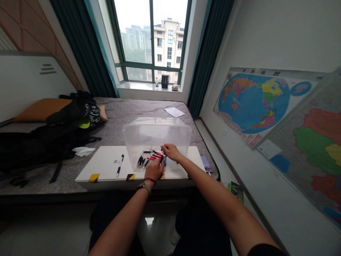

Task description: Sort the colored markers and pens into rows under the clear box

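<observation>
My left hand (154, 169) reaches into the front of a clear plastic box (157, 133), its fingers closed on a dark pen (161, 159). Just above and to the right, my right hand (172, 152) pinches a thin, pale stick that pokes up past the fingertips; its kind is too small to tell. Around the hands lie several black pens (140, 161) and pink-red pens (151, 158). A teal pen (165, 161) shows beside the left fingers. Apart from these, a white and black pen (120, 165) rests outside the box on the left.
The box stands on a low white case (103, 160) with yellow-and-black tape at its front edge, atop a grey mattress (114, 110). Dark bags and clothes (61, 121) pile up at left. A crumpled tissue (84, 151) and a white sheet (174, 112) lie nearby.
</observation>
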`<state>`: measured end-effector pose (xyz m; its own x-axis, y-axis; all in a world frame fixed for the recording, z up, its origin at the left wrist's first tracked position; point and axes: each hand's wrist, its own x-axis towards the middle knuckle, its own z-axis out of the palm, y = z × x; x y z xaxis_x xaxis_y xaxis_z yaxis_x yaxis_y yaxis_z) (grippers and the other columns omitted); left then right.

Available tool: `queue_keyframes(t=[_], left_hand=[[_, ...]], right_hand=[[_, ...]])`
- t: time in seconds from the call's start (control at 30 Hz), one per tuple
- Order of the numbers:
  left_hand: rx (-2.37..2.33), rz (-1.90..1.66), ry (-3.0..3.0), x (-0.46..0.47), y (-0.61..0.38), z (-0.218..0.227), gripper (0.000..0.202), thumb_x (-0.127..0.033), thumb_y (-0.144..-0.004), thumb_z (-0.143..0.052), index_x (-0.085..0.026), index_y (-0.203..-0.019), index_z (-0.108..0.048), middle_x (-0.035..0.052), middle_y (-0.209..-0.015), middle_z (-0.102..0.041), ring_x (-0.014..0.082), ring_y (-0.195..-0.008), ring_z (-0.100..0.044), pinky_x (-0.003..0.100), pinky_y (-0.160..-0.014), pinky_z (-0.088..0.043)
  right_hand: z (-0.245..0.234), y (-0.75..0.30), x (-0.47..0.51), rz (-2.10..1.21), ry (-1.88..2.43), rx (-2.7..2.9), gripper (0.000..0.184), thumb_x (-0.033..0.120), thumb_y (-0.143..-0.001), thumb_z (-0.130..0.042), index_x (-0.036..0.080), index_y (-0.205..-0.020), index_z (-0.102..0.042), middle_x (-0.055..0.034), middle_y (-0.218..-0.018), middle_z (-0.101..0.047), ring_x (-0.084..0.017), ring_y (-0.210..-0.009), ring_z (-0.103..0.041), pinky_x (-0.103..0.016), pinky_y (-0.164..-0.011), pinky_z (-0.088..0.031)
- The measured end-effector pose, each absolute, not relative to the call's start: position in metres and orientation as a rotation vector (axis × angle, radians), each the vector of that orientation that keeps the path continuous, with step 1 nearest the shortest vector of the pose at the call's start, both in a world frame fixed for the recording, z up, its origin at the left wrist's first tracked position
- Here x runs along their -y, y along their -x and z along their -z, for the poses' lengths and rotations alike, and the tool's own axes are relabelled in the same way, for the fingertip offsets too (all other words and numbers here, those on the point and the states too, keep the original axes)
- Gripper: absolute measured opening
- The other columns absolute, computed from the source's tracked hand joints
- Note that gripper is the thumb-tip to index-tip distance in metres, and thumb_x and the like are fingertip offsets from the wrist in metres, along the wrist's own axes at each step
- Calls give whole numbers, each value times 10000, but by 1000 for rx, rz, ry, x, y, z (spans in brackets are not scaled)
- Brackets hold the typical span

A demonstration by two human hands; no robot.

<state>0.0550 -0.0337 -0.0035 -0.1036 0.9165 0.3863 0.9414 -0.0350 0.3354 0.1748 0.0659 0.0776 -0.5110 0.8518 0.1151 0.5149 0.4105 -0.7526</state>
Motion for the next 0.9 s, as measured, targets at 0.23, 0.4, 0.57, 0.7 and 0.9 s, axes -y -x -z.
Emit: queue_keyframes(t=[0.23,0.4,0.57,0.7,0.9], left_hand=[[2141,816,2072,35,-55,2,341,-415,-965,-353,-201,-876,-604,78,-796,-668,194,-722,-607,289,-609,-339],[2141,826,2063,34,-55,3,347,-423,-966,-351,-204,-876,-604,77,-795,-665,195,-728,-608,288,-608,-340],[2134,835,2071,34,-55,2,353,-419,-967,-345,-202,-870,-606,79,-796,-668,195,-733,-607,286,-615,-344],[2144,818,2064,35,-55,2,360,-428,-968,-342,-204,-866,-605,77,-799,-670,196,-732,-610,290,-607,-342],[2167,798,2067,35,-56,2,358,-420,-970,-339,-201,-882,-607,87,-807,-669,203,-736,-615,296,-609,-348]], right_hand=[[-73,-173,-68,-908,1145,2133,344,357,-958,-447,166,-831,-702,11,-623,-651,-103,-597,-585,-199,-625,-386],[-70,-172,-69,-895,1169,2212,333,355,-941,-480,170,-791,-712,1,-633,-654,-113,-611,-576,-208,-617,-375],[-70,-175,-66,-846,1165,2223,319,449,-878,-579,169,-832,-725,-20,-724,-678,-138,-687,-588,-227,-650,-396],[-73,-178,-66,-834,1143,2045,248,380,-881,-587,188,-977,-711,-19,-823,-698,-132,-716,-608,-227,-701,-433],[-71,-175,-64,-747,1101,2118,178,317,-875,-595,200,-868,-730,-23,-831,-712,-144,-731,-617,-245,-746,-451]])
